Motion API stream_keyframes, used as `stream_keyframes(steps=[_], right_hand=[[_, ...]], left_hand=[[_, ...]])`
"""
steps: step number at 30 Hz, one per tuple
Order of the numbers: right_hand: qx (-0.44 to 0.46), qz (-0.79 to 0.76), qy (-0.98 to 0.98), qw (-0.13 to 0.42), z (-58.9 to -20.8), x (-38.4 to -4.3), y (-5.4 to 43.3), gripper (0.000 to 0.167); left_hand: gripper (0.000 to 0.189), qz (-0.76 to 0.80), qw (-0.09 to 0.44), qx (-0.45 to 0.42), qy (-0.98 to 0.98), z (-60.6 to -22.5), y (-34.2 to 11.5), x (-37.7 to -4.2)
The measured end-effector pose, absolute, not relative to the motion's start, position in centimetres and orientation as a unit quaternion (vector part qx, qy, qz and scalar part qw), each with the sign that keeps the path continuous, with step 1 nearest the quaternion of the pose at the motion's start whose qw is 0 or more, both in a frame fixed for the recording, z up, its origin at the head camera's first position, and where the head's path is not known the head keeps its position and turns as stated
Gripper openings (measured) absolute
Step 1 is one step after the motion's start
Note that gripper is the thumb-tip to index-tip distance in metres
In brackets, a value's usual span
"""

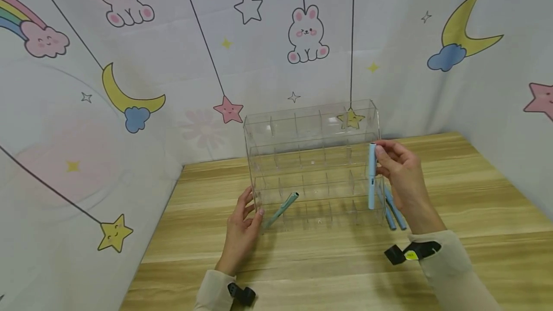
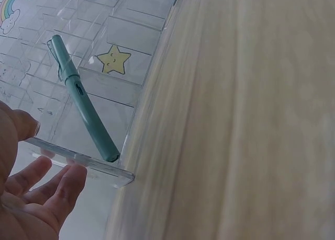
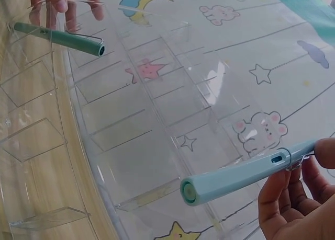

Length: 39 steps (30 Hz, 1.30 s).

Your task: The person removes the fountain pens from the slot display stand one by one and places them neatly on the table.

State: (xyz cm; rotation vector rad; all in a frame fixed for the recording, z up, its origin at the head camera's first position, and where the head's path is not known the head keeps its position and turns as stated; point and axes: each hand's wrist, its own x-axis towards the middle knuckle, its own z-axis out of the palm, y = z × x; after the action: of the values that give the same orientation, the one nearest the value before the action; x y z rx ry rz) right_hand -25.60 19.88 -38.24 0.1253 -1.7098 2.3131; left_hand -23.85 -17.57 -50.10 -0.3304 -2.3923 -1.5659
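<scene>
A clear plastic rack (image 1: 313, 187) with rows of small compartments stands on the table. My left hand (image 1: 244, 229) holds its left side wall, thumb on one side and fingers on the other. Leaning in the lowest row at that end is a green fountain pen (image 2: 86, 106), capped, its clip showing. My right hand (image 1: 402, 174) pinches a light blue capped pen (image 1: 372, 176) by its upper end, almost upright, at the rack's right end. In the right wrist view, the round end of this blue pen (image 3: 235, 180) points away from the fingers.
Blue pens (image 1: 395, 211) lie on the wooden table (image 1: 311, 268) beside the rack's right side, partly behind the right hand. A white cloth (image 1: 268, 61) printed with rabbits, stars and moons hangs behind and along both sides.
</scene>
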Motion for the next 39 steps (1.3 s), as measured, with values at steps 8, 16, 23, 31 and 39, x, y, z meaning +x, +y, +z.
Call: stream_keyframes(steps=[8, 16, 23, 31, 39], right_hand=[[0.046, 0.804, -0.578, 0.134, -38.4, -25.8, 20.3, 0.009], [0.046, 0.799, -0.586, 0.130, -38.4, -25.9, 20.9, 0.007], [0.060, 0.806, -0.575, 0.127, -38.4, -26.0, 21.3, 0.006], [0.058, 0.804, -0.577, 0.132, -38.6, -26.1, 21.5, 0.006], [0.060, 0.805, -0.576, 0.129, -38.7, -26.2, 21.7, 0.006]], left_hand=[[0.070, -0.544, 0.131, -0.117, -0.820, -49.9, -17.6, -23.9], [0.070, -0.539, 0.133, -0.116, -0.823, -50.1, -17.6, -24.0], [0.070, -0.542, 0.127, -0.113, -0.823, -50.2, -17.6, -23.9], [0.071, -0.548, 0.124, -0.116, -0.819, -50.2, -17.6, -24.0], [0.071, -0.546, 0.125, -0.117, -0.820, -50.3, -17.6, -24.0]])
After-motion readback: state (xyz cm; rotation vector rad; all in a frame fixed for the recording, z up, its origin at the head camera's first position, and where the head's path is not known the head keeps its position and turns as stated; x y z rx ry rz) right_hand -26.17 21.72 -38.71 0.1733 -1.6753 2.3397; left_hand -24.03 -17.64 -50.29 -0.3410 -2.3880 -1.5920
